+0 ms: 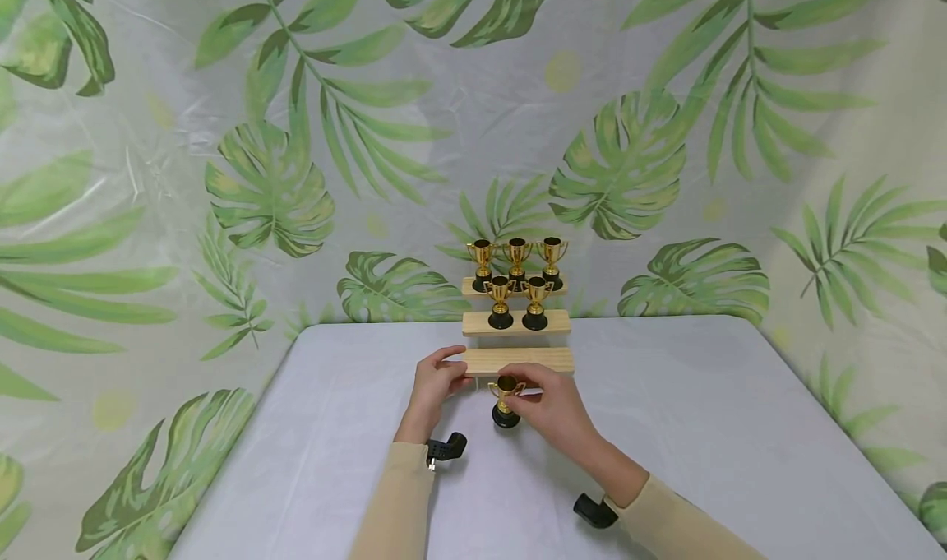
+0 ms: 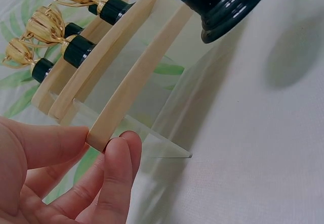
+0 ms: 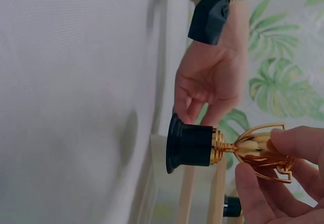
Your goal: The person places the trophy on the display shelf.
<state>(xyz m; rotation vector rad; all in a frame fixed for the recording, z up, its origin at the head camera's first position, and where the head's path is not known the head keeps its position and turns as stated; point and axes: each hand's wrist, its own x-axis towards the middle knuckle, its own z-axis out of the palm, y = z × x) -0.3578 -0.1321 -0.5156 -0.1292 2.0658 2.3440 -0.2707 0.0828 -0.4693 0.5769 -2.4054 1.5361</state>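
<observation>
My right hand [image 1: 556, 408] holds a small gold trophy cup [image 3: 195, 145] by its bowl, between thumb and fingers. The trophy is upright, its black base raised off the table in front of a stepped stand. With thumb and fingertips, my left hand [image 1: 435, 386] pinches the left end of the stand's lowest wooden shelf [image 2: 132, 85]. On the middle shelf [image 1: 477, 323] stand two like trophies [image 1: 501, 303], and three more trophies [image 1: 482, 257] line the top shelf [image 1: 468, 285]. The lowest shelf bears nothing.
Clear side panels [image 2: 159, 142] carry the wooden shelves. A white cloth covers the table [image 1: 333, 428]. Behind the stand hangs a leaf-patterned curtain [image 1: 488, 116]. Each wrist wears a black camera, the left camera [image 1: 448, 446] and the right camera [image 1: 594, 511].
</observation>
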